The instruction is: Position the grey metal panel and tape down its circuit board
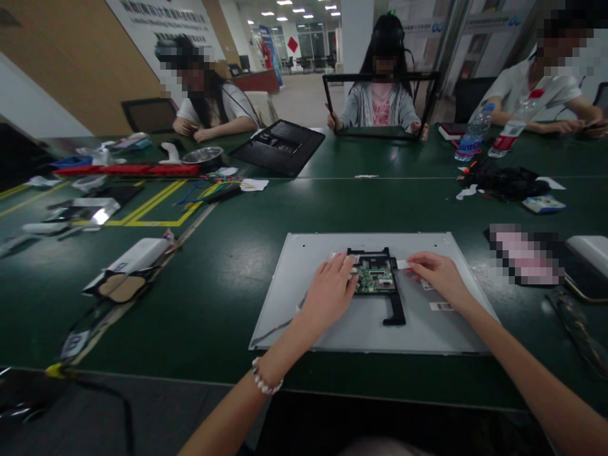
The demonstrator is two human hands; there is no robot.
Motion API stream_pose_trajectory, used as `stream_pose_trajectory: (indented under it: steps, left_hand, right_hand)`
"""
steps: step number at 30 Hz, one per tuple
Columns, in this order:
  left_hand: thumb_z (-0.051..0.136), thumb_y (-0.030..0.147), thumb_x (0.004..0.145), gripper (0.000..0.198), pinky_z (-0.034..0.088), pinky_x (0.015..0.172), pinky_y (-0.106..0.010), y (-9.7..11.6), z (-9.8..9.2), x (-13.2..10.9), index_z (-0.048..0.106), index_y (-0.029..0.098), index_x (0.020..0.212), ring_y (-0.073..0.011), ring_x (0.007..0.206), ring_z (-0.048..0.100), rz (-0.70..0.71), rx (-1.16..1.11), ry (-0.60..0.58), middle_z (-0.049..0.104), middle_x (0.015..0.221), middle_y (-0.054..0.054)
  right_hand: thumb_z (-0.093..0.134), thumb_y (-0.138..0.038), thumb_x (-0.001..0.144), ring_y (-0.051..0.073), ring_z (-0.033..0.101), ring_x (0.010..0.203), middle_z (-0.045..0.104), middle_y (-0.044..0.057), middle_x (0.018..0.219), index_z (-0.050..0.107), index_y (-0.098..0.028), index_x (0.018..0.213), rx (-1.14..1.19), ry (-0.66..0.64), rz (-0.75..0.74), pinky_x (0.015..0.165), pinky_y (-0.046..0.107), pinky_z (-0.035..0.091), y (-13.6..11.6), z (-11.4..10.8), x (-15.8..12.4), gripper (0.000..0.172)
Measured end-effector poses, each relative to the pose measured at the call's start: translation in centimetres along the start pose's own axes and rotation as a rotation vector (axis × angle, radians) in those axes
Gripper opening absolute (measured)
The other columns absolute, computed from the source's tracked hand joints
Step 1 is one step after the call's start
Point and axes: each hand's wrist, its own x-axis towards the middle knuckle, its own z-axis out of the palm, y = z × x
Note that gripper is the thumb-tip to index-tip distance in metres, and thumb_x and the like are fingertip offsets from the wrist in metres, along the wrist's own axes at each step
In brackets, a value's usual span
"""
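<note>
A pale flat display panel [294, 285] lies on the green table in front of me. On it sits a black bracket [396, 310] around a green circuit board [375, 278]. My left hand [332, 288] rests with outstretched fingers over the left side of the bracket and board, covering part of both. At the bracket's right edge, my right hand [437, 275] pinches a small white strip of tape [403, 264] between thumb and fingers. A grey cable [278, 329] runs across the panel's left part, partly hidden under my left arm.
Across the table a person holds up a black frame [380, 77]; two other people sit either side. A black back cover [280, 147] lies far left of centre. Left are a white device [130, 269] and cables; right are a phone [525, 256], glasses [577, 329] and bottles [475, 133].
</note>
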Motion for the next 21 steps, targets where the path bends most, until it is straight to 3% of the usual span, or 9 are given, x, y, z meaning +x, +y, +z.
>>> stream_pose_trajectory:
  steps: [6, 14, 21]
  left_hand:
    - [0.036, 0.044, 0.099, 0.052, 0.038, 0.104, -0.050, 1.2, 0.7, -0.4, 0.045, 0.013, 0.140, -0.0314, 0.133, 0.040, -0.076, 0.037, -0.140, 0.041, 0.147, -0.018]
    - [0.027, 0.051, 0.099, 0.056, 0.035, 0.105, -0.049, 1.7, 0.6, 0.0, 0.043, 0.018, 0.142, -0.0325, 0.134, 0.036, -0.172, 0.073, -0.167, 0.038, 0.148, -0.015]
    - [0.027, 0.052, 0.099, 0.058, 0.027, 0.107, -0.059, 2.0, 1.1, 0.0, 0.038, 0.021, 0.147, -0.0351, 0.138, 0.030, -0.223, 0.109, -0.159, 0.037, 0.148, -0.016]
  right_hand:
    - [0.068, -0.042, 0.075, 0.024, 0.072, 0.076, 0.073, 0.008, 0.084, 0.069, -0.018, 0.087, -0.005, -0.007, 0.004, 0.061, 0.033, 0.059, 0.1, -0.1, -0.1, 0.027]
    - [0.070, -0.041, 0.072, 0.022, 0.071, 0.073, 0.072, 0.007, 0.081, 0.069, -0.019, 0.084, 0.028, 0.028, 0.079, 0.058, 0.030, 0.057, -0.5, -0.1, -0.8, 0.025]
    - [0.071, -0.040, 0.073, 0.021, 0.072, 0.072, 0.073, 0.006, 0.078, 0.068, -0.018, 0.089, 0.038, -0.026, 0.128, 0.060, 0.029, 0.057, -0.4, -0.4, -1.1, 0.027]
